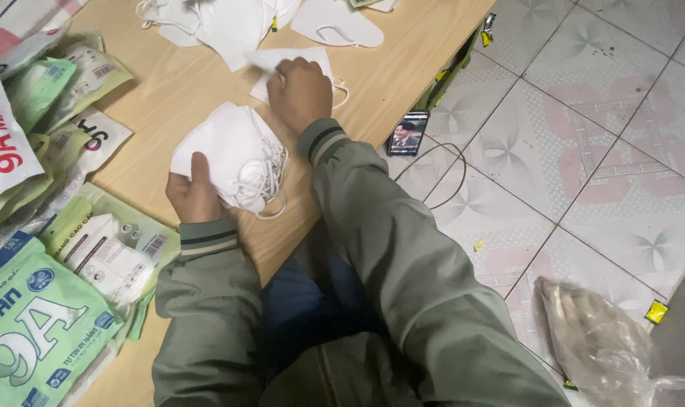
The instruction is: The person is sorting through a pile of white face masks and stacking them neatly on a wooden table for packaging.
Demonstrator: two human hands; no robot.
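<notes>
White face masks were everywhere on the wooden counter (372,68). The left hand (194,194) held a stack of masks (229,154) near the counter's front edge, with the thumb on top and the other fingers closed under it; the elastic loops hung loose on the stack's right side. The right hand (301,92) lay just behind the stack, its fingers curled down on a single flat mask (293,60) and pinching it. More loose masks (237,22) lay at the far edge. Green and white mask packets (48,301) were piled at the left side. A phone (408,133) leaned beside the counter, on the tiled floor (599,151).
</notes>
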